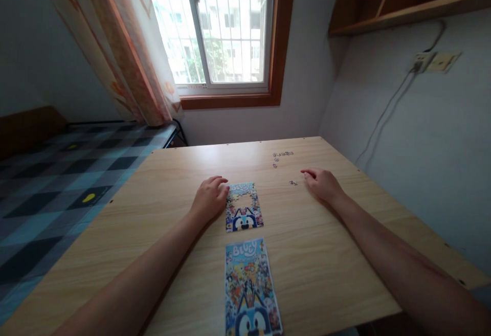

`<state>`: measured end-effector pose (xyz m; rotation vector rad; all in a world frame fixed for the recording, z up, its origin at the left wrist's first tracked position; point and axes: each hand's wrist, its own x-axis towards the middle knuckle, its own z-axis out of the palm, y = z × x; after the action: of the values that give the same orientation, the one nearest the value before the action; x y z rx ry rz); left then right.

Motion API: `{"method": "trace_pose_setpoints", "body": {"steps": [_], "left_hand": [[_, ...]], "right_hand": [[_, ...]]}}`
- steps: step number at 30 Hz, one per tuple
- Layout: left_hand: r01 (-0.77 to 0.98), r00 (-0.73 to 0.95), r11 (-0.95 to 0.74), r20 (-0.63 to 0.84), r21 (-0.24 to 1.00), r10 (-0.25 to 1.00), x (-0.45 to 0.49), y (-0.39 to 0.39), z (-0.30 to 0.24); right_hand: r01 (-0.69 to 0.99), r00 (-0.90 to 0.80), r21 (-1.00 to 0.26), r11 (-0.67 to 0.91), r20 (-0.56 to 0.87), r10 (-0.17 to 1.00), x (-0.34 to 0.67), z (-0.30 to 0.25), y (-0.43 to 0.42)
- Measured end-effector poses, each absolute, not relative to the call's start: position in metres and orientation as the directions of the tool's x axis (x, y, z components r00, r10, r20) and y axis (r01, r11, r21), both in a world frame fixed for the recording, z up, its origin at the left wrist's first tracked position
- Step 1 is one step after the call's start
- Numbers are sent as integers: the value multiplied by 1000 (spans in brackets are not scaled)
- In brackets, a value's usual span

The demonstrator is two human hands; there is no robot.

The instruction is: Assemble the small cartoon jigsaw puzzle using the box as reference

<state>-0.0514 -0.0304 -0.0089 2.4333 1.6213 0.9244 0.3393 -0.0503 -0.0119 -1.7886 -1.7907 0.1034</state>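
Note:
A partly assembled jigsaw puzzle (244, 219) with a blue cartoon dog lies flat on the table, bare wood showing through a gap in its upper middle. My left hand (210, 197) rests against its left edge, fingers loosely apart and holding nothing that I can see. My right hand (322, 185) lies on the table farther right, index finger stretched out and nothing visible in it. Just left of that hand sit a few loose puzzle pieces (293, 183), apart from the fingers. Closer to me is a printed picture sheet (251, 287) with the same dog and the word "Bluey".
More loose puzzle pieces (283, 154) lie toward the back of the wooden table (172, 254). A bed (57, 187) with a checked cover stands at the left. Behind are a curtain (123, 44) and a window; a shelf (410, 11) hangs above right.

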Motion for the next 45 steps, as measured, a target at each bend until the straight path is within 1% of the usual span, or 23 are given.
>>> {"method": "trace_pose_setpoints", "body": {"steps": [2,4,8,10,12,18,20,23,25,28,30,34,36,38,41,43,45], "left_hand": [[811,263,-444,441,381,858,-52,-30,-9],[810,263,-446,443,380,857,-52,-29,-10],[805,254,-444,449,393,857,-51,-29,-10],[801,242,-437,446,410,862,-50,-30,-9],[798,224,-422,438,431,871,-49,-29,-8],[782,178,-382,412,493,894,-47,-27,-5],[773,152,-365,406,519,901,-47,-27,-5],[761,97,-324,396,561,913,-49,-27,-6],[746,45,-278,371,605,928,-50,-27,-5],[716,-9,-212,312,665,950,-51,-26,-4],[713,-2,-201,289,672,957,-50,-25,-4],[719,31,-214,277,661,960,-50,-23,-4],[712,54,-224,267,665,962,-51,-24,-4],[700,96,-245,252,671,963,-53,-26,-4],[683,176,-292,237,670,955,-57,-33,-6],[694,215,-336,262,637,941,-59,-38,-7],[709,199,-350,303,612,932,-60,-43,-9]], "right_hand": [[895,72,-440,79,316,946,342,-12,-50],[910,14,-401,107,288,958,340,-12,-52],[932,-81,-315,179,300,950,332,-11,-56],[930,-112,-302,209,307,945,329,-10,-56],[923,-119,-317,219,306,945,328,-10,-54],[908,-87,-382,175,236,968,332,-16,-48],[891,-83,-418,176,232,969,332,-19,-48],[853,-49,-490,182,272,961,327,-24,-51],[832,-77,-499,241,327,942,320,-25,-54],[805,-221,-427,412,429,876,303,-24,-60],[780,-304,-378,499,469,829,290,-22,-65],[766,-377,-260,587,558,739,260,-17,-77],[757,-384,-236,609,594,707,241,-13,-81],[724,-385,-277,632,598,703,217,-9,-80],[661,-330,-419,622,582,743,182,-2,-73],[622,-286,-499,604,573,768,163,0,-66],[591,-266,-548,592,561,784,152,0,-62]]}}
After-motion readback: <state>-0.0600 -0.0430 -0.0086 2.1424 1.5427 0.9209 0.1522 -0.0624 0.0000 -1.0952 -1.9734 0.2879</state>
